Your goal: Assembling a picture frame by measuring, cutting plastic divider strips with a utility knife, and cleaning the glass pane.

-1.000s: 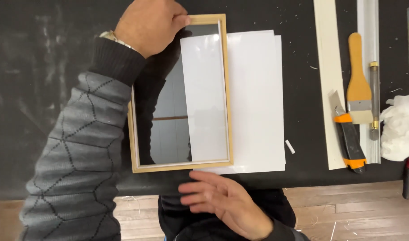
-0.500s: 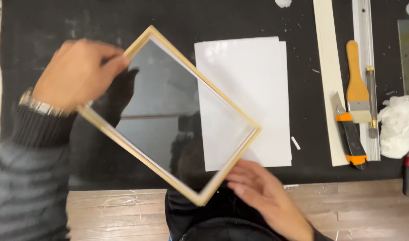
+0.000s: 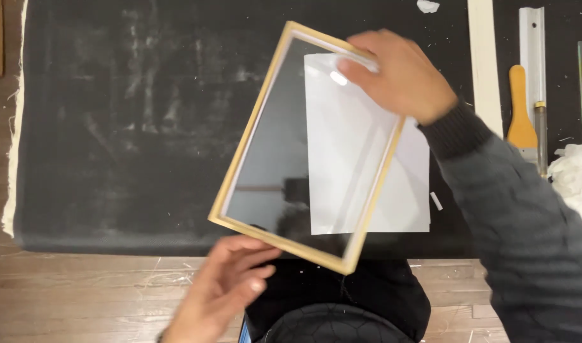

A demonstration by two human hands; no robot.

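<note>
Frame: while it is tilted over the black mat, the gold-edged glass frame is gripped at two opposite ends.
Right hand: the right hand closes its fingers over the frame's far top corner — clenched on the rail, thumb hidden beneath.
Left hand: the left hand has its fingers loosely spread, tips touching the underside of the near bottom rail; whether they pinch it cannot be told.
Seen through the glass: a white sheet lies flat on the mat, partly behind the pane, its right edge clear of the frame.
Hidden or cut off: the left wrist leaves the lower edge of the view; reflections darken the pane's lower half.
Right margin: a pale strip, a metal ruler, a wooden-handled scraper and crumpled white paper — all well apart from the frame.
Table: bare wooden table shows below the mat.
</note>
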